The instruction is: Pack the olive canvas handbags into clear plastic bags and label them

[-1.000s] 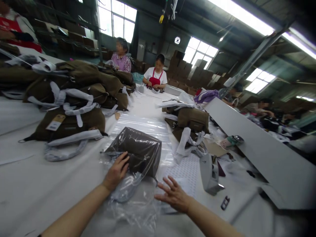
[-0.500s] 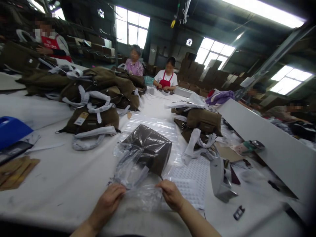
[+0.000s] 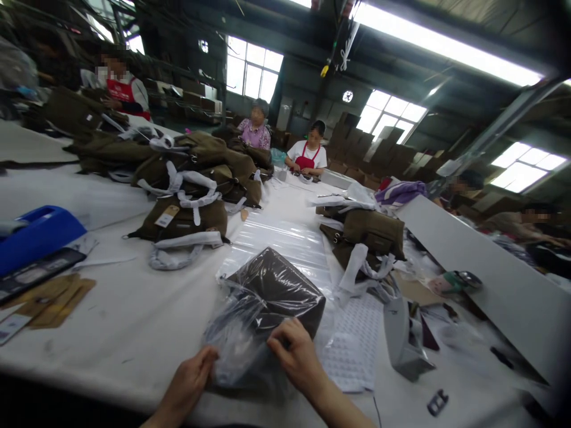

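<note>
A dark brown bag (image 3: 289, 285) lies inside a clear plastic bag (image 3: 238, 342) at the near middle of the table. My left hand (image 3: 194, 371) pinches the loose plastic at its left near edge. Curled over the near side of the wrapped bag, my right hand (image 3: 294, 351) has its thumb and fingers together on the plastic. Under the bundle is a stack of flat clear plastic sleeves (image 3: 285, 235). Patterned paper sheets (image 3: 352, 345) lie to the right.
Brown bags with wrapped handles (image 3: 187, 217) are piled at left, others (image 3: 372, 232) at right. A blue holder (image 3: 44, 235) and tan tags (image 3: 57, 300) lie far left. A tape dispenser (image 3: 408, 345) stands at right. Several people work beyond.
My right hand has moved up and left, onto the plastic over the brown bag. My left hand has moved slightly left and down. The view has shifted, and the plastic is gathered nearer the bag.
</note>
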Tool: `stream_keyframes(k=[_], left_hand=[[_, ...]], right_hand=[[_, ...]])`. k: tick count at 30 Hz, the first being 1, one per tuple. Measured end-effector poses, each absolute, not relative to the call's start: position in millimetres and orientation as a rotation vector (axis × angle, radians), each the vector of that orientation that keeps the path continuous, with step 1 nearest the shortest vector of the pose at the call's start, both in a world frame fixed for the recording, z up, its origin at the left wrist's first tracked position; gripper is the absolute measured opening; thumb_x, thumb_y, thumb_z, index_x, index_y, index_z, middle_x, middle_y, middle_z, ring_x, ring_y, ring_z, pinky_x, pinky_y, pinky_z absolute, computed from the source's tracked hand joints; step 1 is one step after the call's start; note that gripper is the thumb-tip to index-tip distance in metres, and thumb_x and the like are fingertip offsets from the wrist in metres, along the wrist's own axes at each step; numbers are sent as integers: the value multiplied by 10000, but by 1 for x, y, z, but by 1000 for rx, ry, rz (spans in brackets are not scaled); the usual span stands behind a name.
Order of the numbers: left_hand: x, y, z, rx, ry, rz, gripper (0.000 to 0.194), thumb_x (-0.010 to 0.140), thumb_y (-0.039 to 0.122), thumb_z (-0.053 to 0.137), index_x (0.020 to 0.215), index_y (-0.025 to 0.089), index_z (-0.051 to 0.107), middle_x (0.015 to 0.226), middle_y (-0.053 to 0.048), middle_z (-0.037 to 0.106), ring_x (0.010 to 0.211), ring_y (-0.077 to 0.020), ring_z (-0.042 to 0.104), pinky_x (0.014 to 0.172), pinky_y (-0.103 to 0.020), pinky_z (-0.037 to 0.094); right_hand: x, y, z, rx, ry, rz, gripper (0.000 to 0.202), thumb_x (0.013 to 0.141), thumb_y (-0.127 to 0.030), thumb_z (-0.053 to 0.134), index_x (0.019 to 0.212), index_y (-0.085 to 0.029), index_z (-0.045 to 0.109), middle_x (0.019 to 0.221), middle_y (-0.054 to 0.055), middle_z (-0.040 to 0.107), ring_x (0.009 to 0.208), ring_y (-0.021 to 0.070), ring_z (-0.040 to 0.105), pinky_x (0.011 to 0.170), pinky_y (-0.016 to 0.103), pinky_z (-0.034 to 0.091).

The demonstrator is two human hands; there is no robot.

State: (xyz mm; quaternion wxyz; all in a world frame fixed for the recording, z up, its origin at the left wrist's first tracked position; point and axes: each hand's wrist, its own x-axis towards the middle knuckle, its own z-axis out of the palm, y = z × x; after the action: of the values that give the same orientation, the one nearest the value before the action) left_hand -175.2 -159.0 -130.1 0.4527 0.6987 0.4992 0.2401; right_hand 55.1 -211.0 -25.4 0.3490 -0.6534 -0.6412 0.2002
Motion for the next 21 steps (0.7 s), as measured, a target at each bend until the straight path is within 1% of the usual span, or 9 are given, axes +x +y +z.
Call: stream_keyframes(k=[3,6,8,10,12,14,16,19,21], left_hand=[[-181,-158,-137,1685,1196,623,409,859,534,316,724,213,531,539,30,514,530,-150,516,571,-241,401],[-196,-151,-146,1671,1125,583,411,847,546,347,884,204,573,552,26,557,529,-153,530,539,-235,406],[-209,-142,-146,1672,1023,496,413,836,541,391,978,201,579,574,21,594,544,-159,558,516,-230,420],[-215,-132,-135,1703,1020,472,381,839,511,428,1018,213,586,617,19,627,563,-160,588,518,-228,453],[-208,-122,-117,1836,1128,618,315,856,460,445,1015,238,602,729,12,666,636,-161,627,584,-234,503],[-186,-115,-101,2115,1114,833,260,874,380,451,1036,262,615,920,-4,681,834,-174,644,759,-262,526],[-156,-107,-97,2448,895,938,297,876,304,456,1142,261,580,1109,-27,634,1053,-204,576,931,-328,474],[-119,-96,-116,2758,726,849,433,869,249,456,1300,213,437,1278,-72,515,1191,-247,464,987,-412,431],[-110,-91,-135,2830,742,763,476,872,245,447,1339,193,369,1334,-83,448,1225,-258,419,981,-431,431]], right_hand=[[59,-180,-16,-1722,-1752,453,110,777,-215,628,668,-228,645,697,-25,638,767,151,533,763,278,385],[67,-144,-14,-1778,-2021,413,101,765,-299,649,682,-252,683,695,-22,665,800,168,555,790,293,375],[70,-123,-17,-1866,-2157,467,104,735,-350,670,746,-248,685,718,-18,682,779,171,588,729,276,392],[69,-108,-22,-1987,-2193,499,212,706,-394,683,855,-245,656,753,-15,694,751,181,617,640,259,395],[66,-100,-29,-2086,-2170,438,300,699,-421,675,935,-247,608,769,-11,695,745,199,635,595,255,385],[62,-98,-35,-2125,-2154,333,298,717,-416,651,946,-242,572,776,-4,690,753,212,641,599,259,385],[59,-99,-40,-2131,-2141,257,260,746,-388,620,945,-235,550,788,4,683,754,210,641,611,261,391],[63,-105,-39,-2096,-2081,229,167,823,-331,525,952,-226,544,797,12,662,748,181,624,629,253,407],[69,-110,-37,-1983,-2083,213,172,869,-306,458,989,-233,558,884,29,642,808,159,602,697,253,423]])
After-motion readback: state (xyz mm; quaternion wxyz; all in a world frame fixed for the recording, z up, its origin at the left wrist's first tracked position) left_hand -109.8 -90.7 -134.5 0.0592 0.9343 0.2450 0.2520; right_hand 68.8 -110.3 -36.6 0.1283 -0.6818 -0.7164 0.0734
